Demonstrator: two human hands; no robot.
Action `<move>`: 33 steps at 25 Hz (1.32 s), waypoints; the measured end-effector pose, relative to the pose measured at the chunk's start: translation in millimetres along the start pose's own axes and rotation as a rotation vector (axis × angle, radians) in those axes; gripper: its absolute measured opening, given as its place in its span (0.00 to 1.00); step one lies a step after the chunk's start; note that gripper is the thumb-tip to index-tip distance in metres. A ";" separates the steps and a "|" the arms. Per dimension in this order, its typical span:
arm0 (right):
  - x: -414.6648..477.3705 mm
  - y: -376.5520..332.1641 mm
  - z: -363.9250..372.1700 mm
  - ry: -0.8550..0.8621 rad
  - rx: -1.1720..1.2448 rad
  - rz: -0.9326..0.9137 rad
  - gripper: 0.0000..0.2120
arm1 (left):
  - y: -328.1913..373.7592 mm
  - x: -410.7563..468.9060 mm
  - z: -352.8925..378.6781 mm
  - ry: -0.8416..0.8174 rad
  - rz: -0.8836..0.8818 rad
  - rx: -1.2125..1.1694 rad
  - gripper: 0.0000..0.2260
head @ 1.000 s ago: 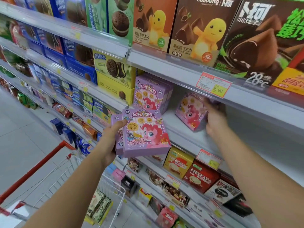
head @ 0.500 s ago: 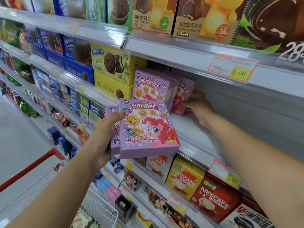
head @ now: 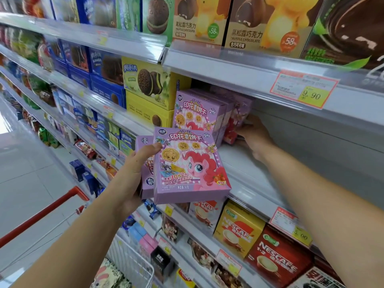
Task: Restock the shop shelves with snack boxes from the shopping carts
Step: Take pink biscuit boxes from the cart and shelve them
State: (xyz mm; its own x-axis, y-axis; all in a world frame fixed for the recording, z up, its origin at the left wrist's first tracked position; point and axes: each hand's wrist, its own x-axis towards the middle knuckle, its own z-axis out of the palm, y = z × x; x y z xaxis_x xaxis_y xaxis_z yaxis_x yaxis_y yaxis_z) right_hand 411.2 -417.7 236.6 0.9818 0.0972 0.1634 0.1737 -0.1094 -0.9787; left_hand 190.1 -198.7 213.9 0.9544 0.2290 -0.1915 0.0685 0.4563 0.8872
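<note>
Left hand holds 2 purple boxes; right hand grips a shelved box.

Holds both bare arms up and out in front. Grips two purple boxes in the left hand, thumb on the front. Stretches the right hand farther in, fingertips touching the end box (a real grip is hard to tell).
</note>
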 end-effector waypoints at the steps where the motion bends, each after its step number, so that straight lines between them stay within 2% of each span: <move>1: 1.9 0.8 3.9 -0.058 -0.003 0.022 0.22 | 1.2 -0.5 0.4 0.012 -0.001 -0.008 0.35; 3: 0.0 1.7 12.4 -0.154 -0.013 0.081 0.26 | 2.1 -1.0 0.2 0.031 -0.004 -0.019 0.37; 6: -11.4 -1.3 17.2 -0.160 -0.078 0.103 0.29 | 1.6 -1.1 -0.1 0.036 -0.015 -0.014 0.37; 8: -20.2 -8.7 12.9 0.010 -0.249 0.040 0.25 | 2.7 -3.2 3.4 0.031 -0.017 0.002 0.37; 9: -26.4 -13.2 8.7 0.135 -0.327 0.010 0.22 | 3.1 -4.4 6.7 0.027 -0.019 0.011 0.37; 10: -38.9 -20.5 4.1 0.186 -0.351 -0.016 0.16 | 3.1 -6.1 10.2 0.024 -0.021 0.014 0.37; 11: -54.5 -27.2 -0.6 0.149 -0.330 -0.033 0.09 | 3.2 -8.7 14.0 0.021 -0.025 0.007 0.37; 12: -75.4 -36.5 -4.6 0.030 -0.319 -0.038 0.05 | 3.2 -11.2 18.1 0.016 -0.030 -0.002 0.38; 15: -132.6 -62.4 -16.5 -0.373 -0.367 0.079 0.18 | 1.8 -18.9 34.1 -0.020 -0.030 0.002 0.38; 16: -142.3 -66.7 -19.9 -0.432 -0.312 0.151 0.18 | 0.8 -21.8 39.5 -0.026 -0.017 -0.011 0.36; 18: -146.1 -68.5 -27.4 -0.442 -0.146 0.312 0.16 | -1.5 -25.6 46.1 -0.025 0.010 -0.014 0.33; 20: -142.1 -67.2 -35.3 -0.375 0.016 0.441 0.18 | -4.5 -26.2 47.6 -0.014 -0.014 0.000 0.33; 22: -136.7 -64.0 -43.6 -0.294 0.140 0.518 0.18 | -6.1 -25.5 43.5 0.002 -0.030 -0.017 0.27; 24: -132.5 -58.6 -52.1 -0.232 0.188 0.569 0.14 | -8.3 -23.3 40.8 0.014 -0.050 -0.035 0.23; 26: -125.8 -48.6 -60.1 -0.101 0.269 0.581 0.08 | -11.6 -20.2 41.4 0.015 -0.057 -0.034 0.22; 28: -114.9 -40.4 -69.7 0.179 0.315 0.497 0.06 | -17.1 -17.6 40.9 0.016 -0.066 -0.033 0.20; 30: -96.8 -34.2 -80.8 0.408 0.272 0.336 0.10 | -21.8 -12.2 36.5 0.002 -0.074 -0.032 0.20; 33: -71.1 -29.0 -89.9 0.466 0.104 0.117 0.27 | -24.9 -2.8 27.2 -0.051 -0.056 -0.021 0.21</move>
State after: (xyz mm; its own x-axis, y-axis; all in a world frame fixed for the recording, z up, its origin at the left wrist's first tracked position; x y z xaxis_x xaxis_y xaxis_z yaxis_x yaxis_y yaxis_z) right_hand 343.3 -510.3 264.5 0.9284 -0.3656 0.0663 0.0745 0.0084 -0.9972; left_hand 193.6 -234.1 203.8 0.9629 0.1590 -0.2180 0.1161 0.4854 0.8666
